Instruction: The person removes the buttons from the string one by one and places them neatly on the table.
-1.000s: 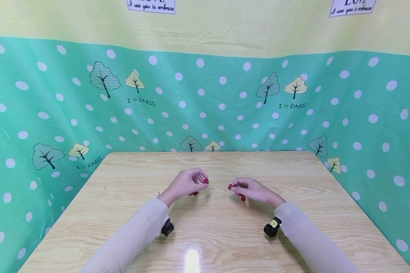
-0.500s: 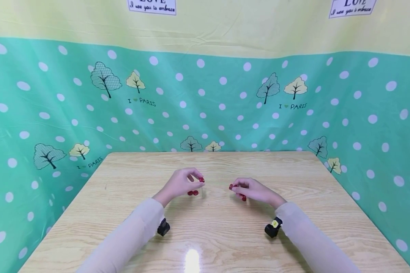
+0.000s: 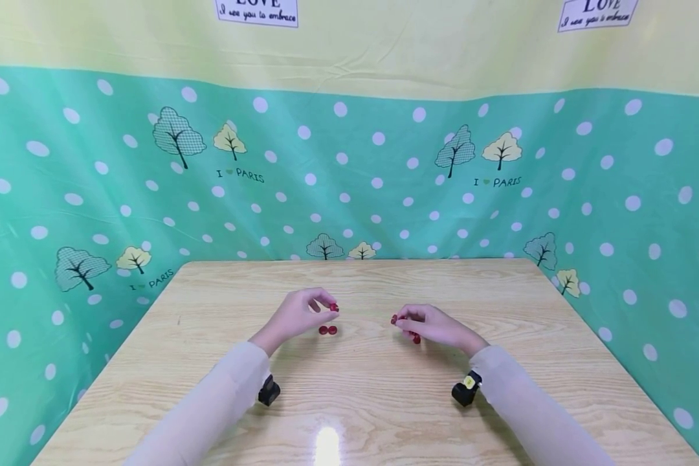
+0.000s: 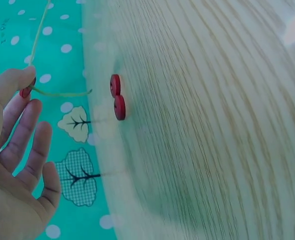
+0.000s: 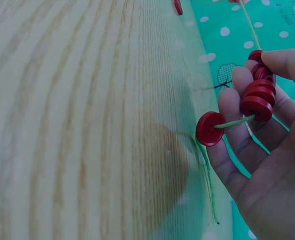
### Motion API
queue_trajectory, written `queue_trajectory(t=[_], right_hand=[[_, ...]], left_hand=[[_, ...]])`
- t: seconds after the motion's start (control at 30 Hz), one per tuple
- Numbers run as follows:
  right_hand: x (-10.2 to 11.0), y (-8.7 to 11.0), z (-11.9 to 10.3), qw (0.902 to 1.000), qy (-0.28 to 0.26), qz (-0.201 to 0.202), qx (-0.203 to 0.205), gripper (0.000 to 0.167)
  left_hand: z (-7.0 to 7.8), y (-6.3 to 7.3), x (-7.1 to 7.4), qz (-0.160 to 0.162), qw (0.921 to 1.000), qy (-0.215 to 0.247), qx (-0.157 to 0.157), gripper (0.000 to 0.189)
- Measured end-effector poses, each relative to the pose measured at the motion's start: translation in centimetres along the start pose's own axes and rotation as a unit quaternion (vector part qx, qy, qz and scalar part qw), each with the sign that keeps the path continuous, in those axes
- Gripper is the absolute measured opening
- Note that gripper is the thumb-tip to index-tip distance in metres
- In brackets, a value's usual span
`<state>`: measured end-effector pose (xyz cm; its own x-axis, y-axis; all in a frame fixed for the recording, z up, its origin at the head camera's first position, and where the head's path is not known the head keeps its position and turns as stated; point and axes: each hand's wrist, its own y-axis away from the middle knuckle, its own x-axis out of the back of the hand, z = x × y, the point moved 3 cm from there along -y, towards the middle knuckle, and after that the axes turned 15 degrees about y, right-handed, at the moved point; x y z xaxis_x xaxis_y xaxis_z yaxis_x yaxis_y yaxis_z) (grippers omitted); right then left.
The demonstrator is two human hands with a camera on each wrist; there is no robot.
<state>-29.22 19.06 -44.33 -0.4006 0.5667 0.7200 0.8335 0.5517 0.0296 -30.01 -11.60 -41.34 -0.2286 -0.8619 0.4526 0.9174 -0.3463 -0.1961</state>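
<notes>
My left hand (image 3: 297, 315) pinches a red button (image 4: 24, 92) between thumb and index finger, above the table; its other fingers are loosely bent. A thin yellow-green cord (image 4: 62, 94) passes at this button, with a short end sticking out. Below that hand, two red buttons (image 3: 328, 330) lie side by side on the wood. My right hand (image 3: 433, 325) holds several red buttons (image 5: 258, 107) strung on a cord, thumb pressed on the top one. The lowest strung button (image 5: 210, 129) hangs apart from the stack, and the cord's tail (image 5: 211, 192) dangles beneath it.
The wood-grain table (image 3: 361, 395) has a bright light reflection near its front. Behind and beside it hangs a green dotted cloth (image 3: 378, 168) with printed trees. A black camera (image 3: 269, 391) is on the left wrist, another black camera (image 3: 463, 392) on the right.
My left hand has moved left with the pinched button, away from the right hand. The two buttons on the table have come into fuller view. My right hand has barely moved.
</notes>
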Motion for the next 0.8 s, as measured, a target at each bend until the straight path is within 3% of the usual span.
queue_trajectory(t=[0.8], right_hand=[[0.4,0.3,0.2,0.9999,0.014,0.004,-0.007,0.036]], left_hand=[[-0.4,0.7,1.6,0.005,1.0,-0.007,-0.002,0.019]])
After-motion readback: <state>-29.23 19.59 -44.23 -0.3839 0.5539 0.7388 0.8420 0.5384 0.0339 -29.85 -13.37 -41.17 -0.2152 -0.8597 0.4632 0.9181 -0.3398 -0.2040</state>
